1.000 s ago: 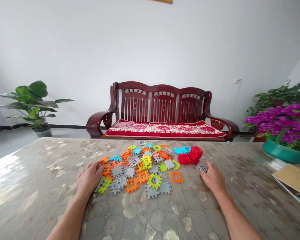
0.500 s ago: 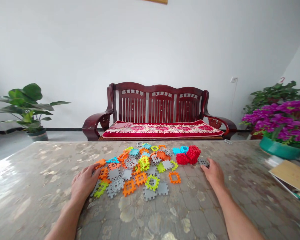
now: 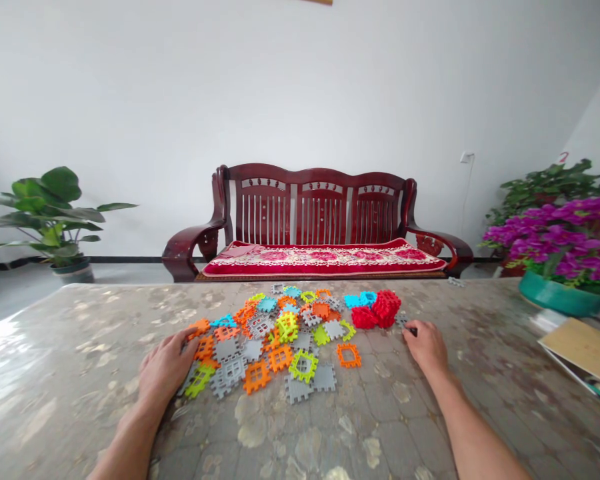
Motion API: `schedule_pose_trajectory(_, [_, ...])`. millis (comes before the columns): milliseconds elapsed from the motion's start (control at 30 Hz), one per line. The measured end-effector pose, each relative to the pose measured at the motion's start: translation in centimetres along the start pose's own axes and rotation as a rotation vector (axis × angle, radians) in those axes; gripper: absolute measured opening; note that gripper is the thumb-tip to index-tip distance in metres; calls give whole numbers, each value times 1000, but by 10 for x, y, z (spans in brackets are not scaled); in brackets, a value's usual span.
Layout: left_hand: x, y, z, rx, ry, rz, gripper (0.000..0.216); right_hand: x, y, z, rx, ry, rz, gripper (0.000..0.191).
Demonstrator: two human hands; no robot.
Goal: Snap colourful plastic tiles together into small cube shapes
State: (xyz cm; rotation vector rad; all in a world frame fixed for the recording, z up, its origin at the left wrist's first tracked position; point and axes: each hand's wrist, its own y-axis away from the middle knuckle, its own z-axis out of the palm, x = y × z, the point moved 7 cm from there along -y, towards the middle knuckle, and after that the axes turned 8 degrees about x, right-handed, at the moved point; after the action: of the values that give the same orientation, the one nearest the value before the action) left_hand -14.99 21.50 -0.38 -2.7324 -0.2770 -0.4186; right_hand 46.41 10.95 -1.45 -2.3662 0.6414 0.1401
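A heap of plastic interlocking tiles in orange, grey, lime green and blue lies on the table, among them a lime green frame tile [image 3: 303, 366] and an orange frame tile [image 3: 349, 355]. My left hand [image 3: 166, 363] rests at the heap's left edge, fingers loosely extended, beside an orange tile [image 3: 199, 327] and a green tile [image 3: 199, 379]. To the right of the red tile cluster [image 3: 386, 309], my right hand [image 3: 427, 345] pinches a dark grey tile [image 3: 413, 331], mostly hidden by the fingers. Another grey tile [image 3: 401, 319] lies just beyond the fingertips.
The patterned table [image 3: 260, 440] also bears purple flowers in a teal pot [image 3: 563, 293] and a notebook [image 3: 583, 350] at right. A lone grey tile [image 3: 456, 282] lies near the far edge. Behind stand a wooden bench [image 3: 183, 253] and a potted plant [image 3: 63, 213].
My right fingers have closed on the dark grey tile, which is now tipped up and apart from the grey tile lying beyond. My left hand has stayed nearly still.
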Motion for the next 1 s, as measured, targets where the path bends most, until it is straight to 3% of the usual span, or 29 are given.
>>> schedule_pose_trajectory(100, [0,1,1,-5,0,-5,47,2,2,-8,45,-39,47,23])
schedule_pose_trajectory(233, [1,2,2,-16,10,-18,45,3,5,-33,258,-129,72,31])
schedule_pose_trajectory(367, [2,3,1,-14,20,-30,44,-17,12,-58,443,-221,-110,29])
schedule_pose_trajectory(467, [3,4,1,-12,31,-25,44,-49,21,-68,464,-292,-292,24])
schedule_pose_trajectory(600, [5,4,5,-21,69,12,43,-105,37,-67,355,-458,-450,19])
schedule_pose_trajectory(733, [7,5,4,-7,87,27,41,-169,53,-53,88,-557,-510,18])
schedule_pose_trajectory(867, [11,7,-1,5,89,24,39,-237,72,-41,-175,-582,-588,34])
schedule_pose_trajectory(1000, [13,9,-5,11,84,18,39,-298,83,-32,-315,-587,-673,48])
